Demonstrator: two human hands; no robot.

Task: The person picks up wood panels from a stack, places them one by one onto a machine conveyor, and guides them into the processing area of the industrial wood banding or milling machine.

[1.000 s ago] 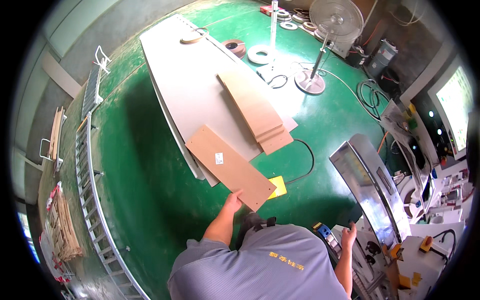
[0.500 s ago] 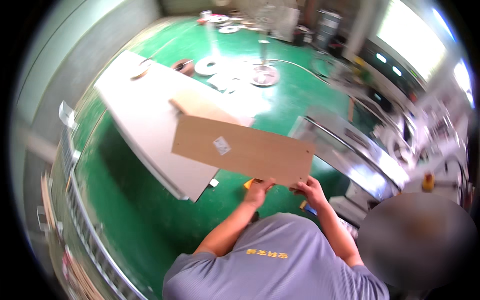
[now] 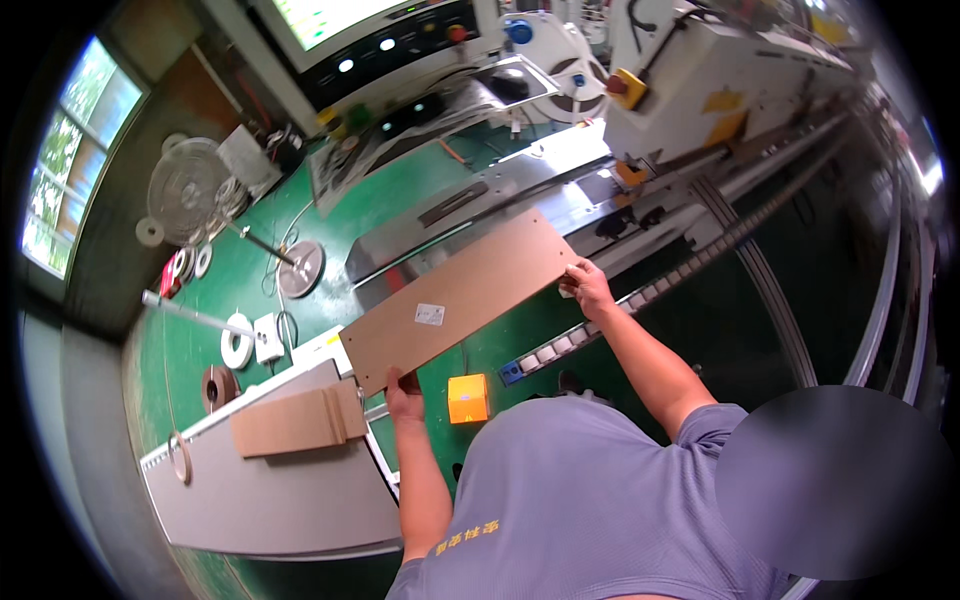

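Note:
A long brown wooden panel (image 3: 480, 290) with a white label and small holes near its ends is held up in front of me, tilted so its right end lies farther away. My left hand (image 3: 404, 396) grips its near left corner from below. At the right end, my right hand (image 3: 588, 288) is closed around the edge, thumb on top. Just left of the panel, a small stack of similar brown panels (image 3: 290, 422) lies on a grey-topped table (image 3: 270, 500).
Ahead stands a metal machine bed (image 3: 440, 225) with a control screen (image 3: 330, 20) behind it. A roller rail (image 3: 640, 295) runs off to the right. On the green floor are a yellow box (image 3: 467, 399), a standing fan (image 3: 300, 270) and rolls of edge banding (image 3: 236, 342).
My view has turned right toward the machine. The panel has swung round with me, and my left hand has shifted from its near long edge to its left end.

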